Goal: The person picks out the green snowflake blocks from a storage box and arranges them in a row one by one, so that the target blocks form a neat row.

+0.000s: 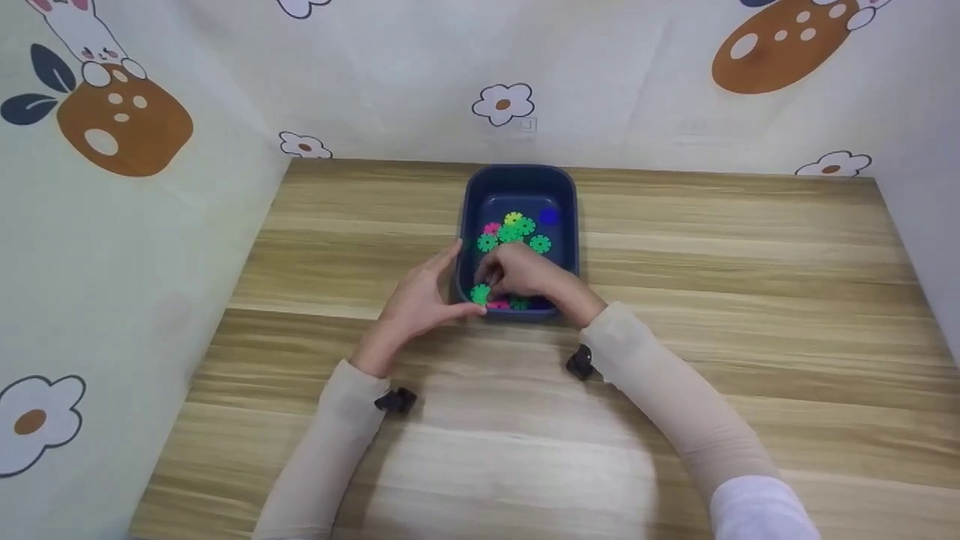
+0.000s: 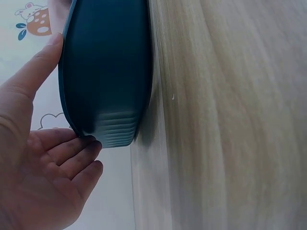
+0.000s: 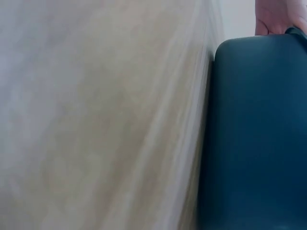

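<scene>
A dark blue plastic box (image 1: 574,225) stands on the table and holds small notched plastic discs. My left hand (image 1: 420,300) spans its near left corner with fingers and thumb spread. The left wrist view shows the left thumb (image 2: 45,57) and fingertips touching the box's rim. Inside the box is my right hand (image 1: 521,270), fingers bent downward beside a green notched disc (image 1: 480,292). Whether they pinch it is hidden. Farther in lie several green discs (image 1: 540,244), a yellow disc (image 1: 513,218), a pink disc (image 1: 492,229) and a blue round piece (image 1: 550,217).
A wood-grain table (image 1: 750,300) extends around the box, and a patterned wall covering (image 1: 600,75) rises behind and at the sides. Each wrist carries a small black camera, one by the left sleeve (image 1: 352,397) and one by the right sleeve (image 1: 645,360).
</scene>
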`<act>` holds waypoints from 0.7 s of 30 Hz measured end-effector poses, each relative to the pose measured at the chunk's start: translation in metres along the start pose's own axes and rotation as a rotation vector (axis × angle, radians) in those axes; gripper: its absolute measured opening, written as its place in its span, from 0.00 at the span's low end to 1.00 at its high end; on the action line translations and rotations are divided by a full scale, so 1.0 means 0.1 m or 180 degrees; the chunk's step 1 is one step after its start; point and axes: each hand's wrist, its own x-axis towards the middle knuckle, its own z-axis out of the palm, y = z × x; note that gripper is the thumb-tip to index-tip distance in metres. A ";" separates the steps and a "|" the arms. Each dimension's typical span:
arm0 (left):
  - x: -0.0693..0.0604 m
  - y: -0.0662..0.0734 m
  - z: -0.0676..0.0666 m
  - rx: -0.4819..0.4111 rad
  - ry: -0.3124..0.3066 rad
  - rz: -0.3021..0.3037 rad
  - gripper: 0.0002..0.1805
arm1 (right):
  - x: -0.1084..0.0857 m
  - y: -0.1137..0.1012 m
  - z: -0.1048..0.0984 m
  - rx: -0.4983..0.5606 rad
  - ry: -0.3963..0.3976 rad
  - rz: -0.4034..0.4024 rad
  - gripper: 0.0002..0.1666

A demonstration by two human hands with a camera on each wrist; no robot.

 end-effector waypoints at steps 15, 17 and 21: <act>0.00 0.00 -0.01 0.0004 -0.0060 -0.0086 0.60 | -0.01 0.05 -0.01 0.0397 0.0113 -0.0027 0.06; 0.00 0.00 -0.01 0.0011 -0.0072 -0.0093 0.60 | -0.02 0.05 -0.01 0.0436 0.0131 -0.0010 0.06; 0.00 0.00 0.00 0.0032 -0.0087 -0.0125 0.60 | -0.03 0.04 -0.02 0.0462 0.0194 0.0025 0.07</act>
